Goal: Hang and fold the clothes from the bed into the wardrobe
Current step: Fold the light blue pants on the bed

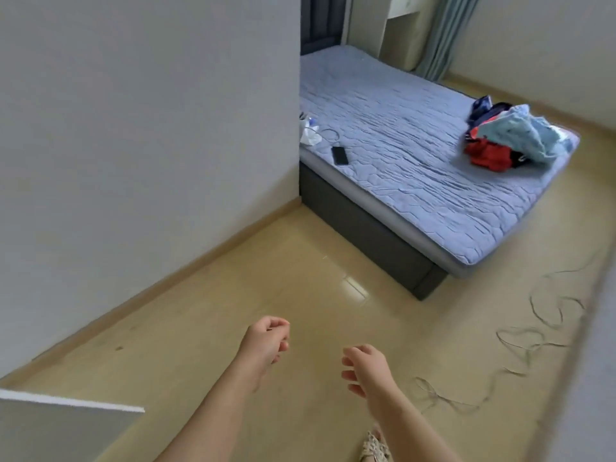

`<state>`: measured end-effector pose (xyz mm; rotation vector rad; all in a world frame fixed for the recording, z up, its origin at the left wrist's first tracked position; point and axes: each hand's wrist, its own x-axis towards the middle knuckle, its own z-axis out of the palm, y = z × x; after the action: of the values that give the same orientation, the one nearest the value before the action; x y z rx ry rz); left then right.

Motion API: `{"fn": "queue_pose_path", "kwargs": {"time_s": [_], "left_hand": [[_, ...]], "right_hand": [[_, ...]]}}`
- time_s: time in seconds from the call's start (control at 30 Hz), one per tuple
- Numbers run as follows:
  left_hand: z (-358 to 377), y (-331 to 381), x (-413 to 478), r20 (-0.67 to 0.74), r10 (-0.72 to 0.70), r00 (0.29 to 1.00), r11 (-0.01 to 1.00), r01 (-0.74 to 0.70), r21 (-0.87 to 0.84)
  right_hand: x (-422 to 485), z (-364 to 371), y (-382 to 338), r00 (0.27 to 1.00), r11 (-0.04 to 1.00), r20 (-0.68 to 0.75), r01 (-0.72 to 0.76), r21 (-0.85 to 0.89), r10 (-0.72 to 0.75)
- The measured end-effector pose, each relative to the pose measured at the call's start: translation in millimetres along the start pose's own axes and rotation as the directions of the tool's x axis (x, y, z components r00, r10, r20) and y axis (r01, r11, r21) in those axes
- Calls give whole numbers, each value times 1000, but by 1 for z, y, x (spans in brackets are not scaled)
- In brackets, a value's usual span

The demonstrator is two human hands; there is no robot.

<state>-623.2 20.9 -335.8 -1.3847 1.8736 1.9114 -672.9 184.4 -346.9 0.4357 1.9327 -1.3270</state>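
grip: left hand [265, 341] and right hand [365, 370] loosely curled, both empty | target: crumpled pile of red, pale-blue and navy clothes [513, 138] on far corner of lilac quilted bed [416, 195], well apart from hands | handling: likely light, limp; pinch bunched folds | room: glossy beige floor [266, 261], thin wire loops [540, 328] at right

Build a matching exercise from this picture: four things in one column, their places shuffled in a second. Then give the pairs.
1 phone
2 pile of clothes
3 loose cord
4 curtain

A on the floor, right of the bed
B at the room's far end, beyond the bed
C on the bed's left edge, by the wall
D on the bed's far right corner

Pairs: 1-C, 2-D, 3-A, 4-B
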Motion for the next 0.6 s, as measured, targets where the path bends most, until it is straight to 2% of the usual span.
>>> {"fn": "queue_pose_path", "kwargs": {"time_s": [0.27, 0.6], "left_hand": [[176, 61, 9, 222, 57, 973, 971, -106, 214], [343, 134, 10, 350, 63, 935, 908, -199, 368]], "right_hand": [[43, -169, -1, 985, 968, -172, 14, 249, 30], [88, -330, -18, 952, 872, -281, 35, 489, 119]]}}
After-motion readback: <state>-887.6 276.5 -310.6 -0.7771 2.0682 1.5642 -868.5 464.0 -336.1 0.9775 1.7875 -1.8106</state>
